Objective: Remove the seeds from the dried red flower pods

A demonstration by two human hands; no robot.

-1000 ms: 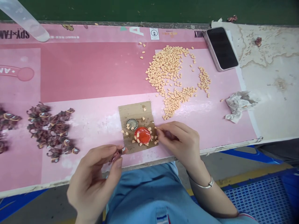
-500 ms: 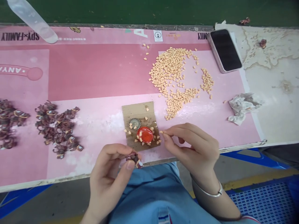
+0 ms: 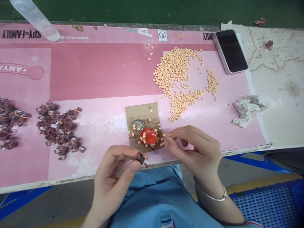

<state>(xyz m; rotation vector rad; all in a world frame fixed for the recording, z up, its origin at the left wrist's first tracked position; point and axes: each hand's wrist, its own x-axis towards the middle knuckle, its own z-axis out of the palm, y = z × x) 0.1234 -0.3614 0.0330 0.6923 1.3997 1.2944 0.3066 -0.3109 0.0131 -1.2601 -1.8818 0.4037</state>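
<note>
A small dark maroon figure (image 3: 140, 158) with a pale patch and a yellowish band sits between the thumb and fingers of the left hand (image 3: 115, 175), pinched above the near edge of the tabletop (image 3: 102, 72). The right hand (image 3: 196, 148) pinches a tiny cream-yellow piece (image 3: 164, 135) between thumb and forefinger, just beside the right edge of a brown cardboard square (image 3: 131, 110). On that cardboard lie a glossy red cap (image 3: 150, 137) and, just beyond it to the left, a crimped metal cap (image 3: 139, 123); loose yellow bits are scattered on and around both. Farther out, a large spread of yellow pieces (image 3: 172, 68) covers the pink surface beyond the right hand. To the left lie two clusters of similar maroon figures (image 3: 67, 122). At the right, a crumpled tissue (image 3: 247, 109) rests near the edge, with a phone (image 3: 231, 52) beyond it.
</note>
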